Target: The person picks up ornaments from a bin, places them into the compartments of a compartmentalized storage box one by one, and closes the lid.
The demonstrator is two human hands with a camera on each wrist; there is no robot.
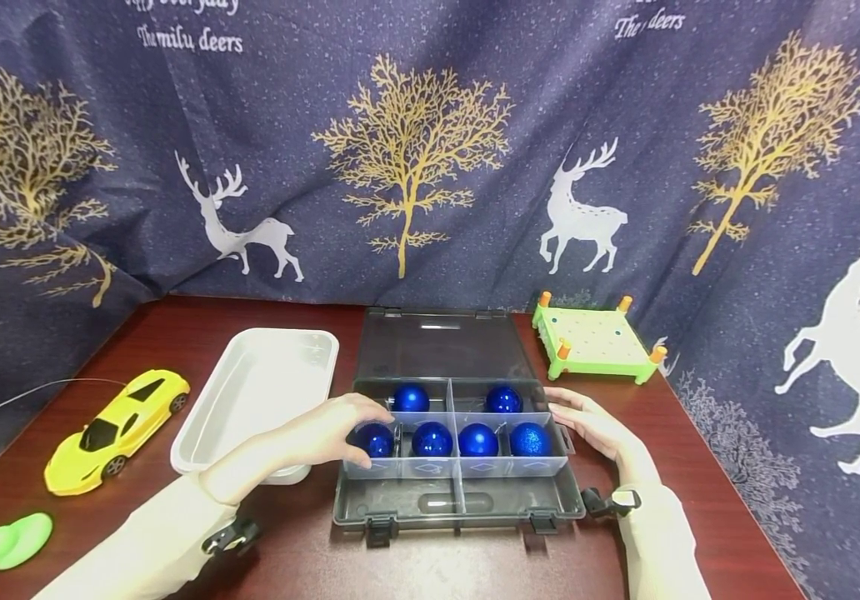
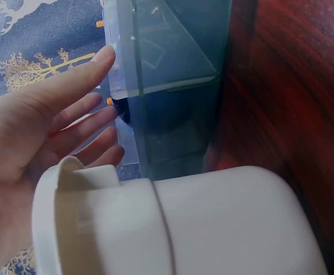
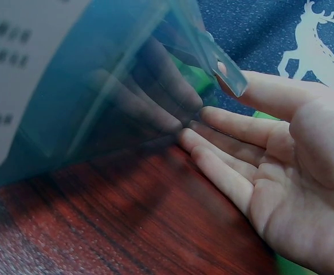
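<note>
A grey see-through plastic case lies with its lid folded back. Inside, a clear divided tray holds several blue balls, two in its back row and the others in front. Over the front-left ball reaches my left hand, thumb and fingers spread on either side of it; the left wrist view shows the fingers loosely extended at the rim. On the case's right side, my right hand rests straight fingertips against the wall, thumb up by the rim tab.
A white tub stands left of the case. Farther left are a yellow toy car and a green toy duck. Behind right sits a green pegged stand with orange posts. A patterned cloth hangs behind the table.
</note>
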